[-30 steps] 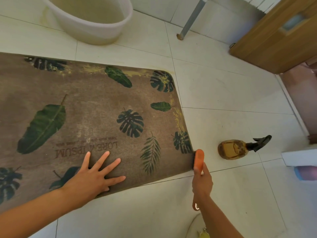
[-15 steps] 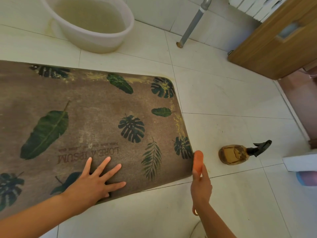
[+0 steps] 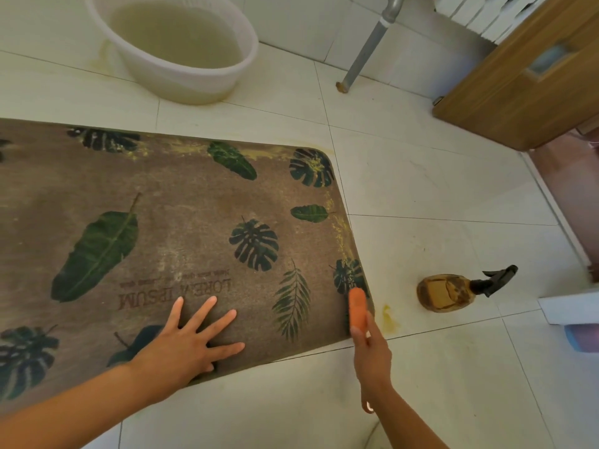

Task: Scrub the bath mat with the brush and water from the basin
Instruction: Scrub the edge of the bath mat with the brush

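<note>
Two hands show in the lower part of the frame. The left hand [image 3: 184,345], lower centre, lies flat with its fingers spread, pressing on the near edge of the one bath mat [image 3: 162,222], a brown mat printed with green leaves that fills the left and centre of the frame on the tiled floor [image 3: 421,176]. The right hand [image 3: 371,354], lower right of centre, is curled round the one orange brush [image 3: 357,307], whose head sits at the mat's near right corner. Just right of that corner is a small yellow smear [image 3: 389,319] on the tile. Further right lies one amber spray bottle [image 3: 444,293] on its side. At the upper left stands one white basin [image 3: 181,82] holding cloudy water, apart from the mat's far edge. A grey pipe [image 3: 366,50] and a wooden door [image 3: 525,79] are at the upper right.
</note>
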